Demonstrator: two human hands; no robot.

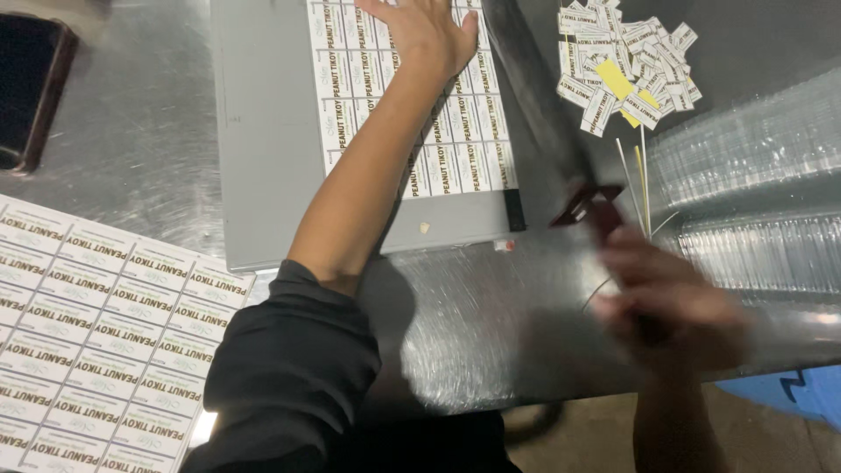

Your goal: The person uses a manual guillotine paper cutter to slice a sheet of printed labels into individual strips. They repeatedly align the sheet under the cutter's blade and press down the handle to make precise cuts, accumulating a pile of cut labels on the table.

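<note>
On the grey cutter board (263, 131), the left hand (429, 35) lies flat and spread on the label sheet (455, 149) to pin it against the blade edge, while the blurred right hand (666, 298) grips the dark cutter handle (600, 210), cut labels (626, 66) heaped beyond

The left hand (427, 35) lies flat on the label sheet (455, 149), which lies on the cutter board (263, 131). Right of the board, the right hand (670, 298) holds the cutter handle (604, 215). Behind it lies a pile of cut labels (626, 61). Another label sheet (96, 342) lies left of the board, nearer the person, and a phone (31, 88) lies behind that sheet.
</note>
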